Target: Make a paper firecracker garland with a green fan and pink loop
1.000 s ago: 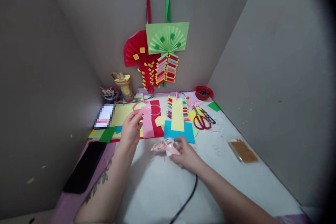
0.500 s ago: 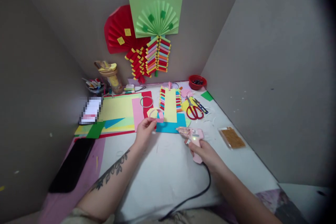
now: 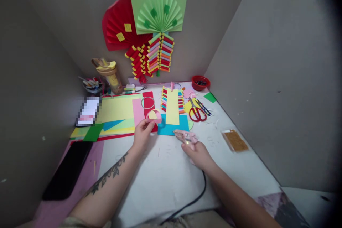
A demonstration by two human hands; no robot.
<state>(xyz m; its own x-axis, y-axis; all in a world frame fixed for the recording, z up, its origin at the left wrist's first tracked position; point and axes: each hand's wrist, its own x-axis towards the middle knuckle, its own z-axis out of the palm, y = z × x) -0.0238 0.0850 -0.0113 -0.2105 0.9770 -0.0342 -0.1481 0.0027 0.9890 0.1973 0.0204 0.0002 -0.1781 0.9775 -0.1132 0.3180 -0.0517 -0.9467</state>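
Observation:
Between the thumb and fingers of my left hand (image 3: 143, 132) is a curled pink paper strip (image 3: 156, 117), bent into a loop. My right hand (image 3: 199, 155) is wrapped round a pink hot glue gun (image 3: 187, 137), its nozzle turned left toward the strip but apart from it. A black cord (image 3: 199, 194) trails from the gun toward the table's front edge. Just beyond my hands lies a blue paper sheet (image 3: 167, 130). A pale yellow paper strip (image 3: 172, 108) overlaps it, with rows of small coloured paper rolls (image 3: 164, 100) along both its sides.
Red-handled scissors (image 3: 197, 114) and a blue cutter (image 3: 204, 107) lie right of the rolls. Stacked coloured paper (image 3: 117, 110), a phone (image 3: 89, 111) and a black case (image 3: 68, 171) occupy the left. A red bowl (image 3: 200, 83) stands at the back; paper fans (image 3: 161, 12) hang above.
My right hand has moved left and turned the glue gun, so its nozzle is nearer the pink strip. The loop in my left hand has shifted slightly left and tilted.

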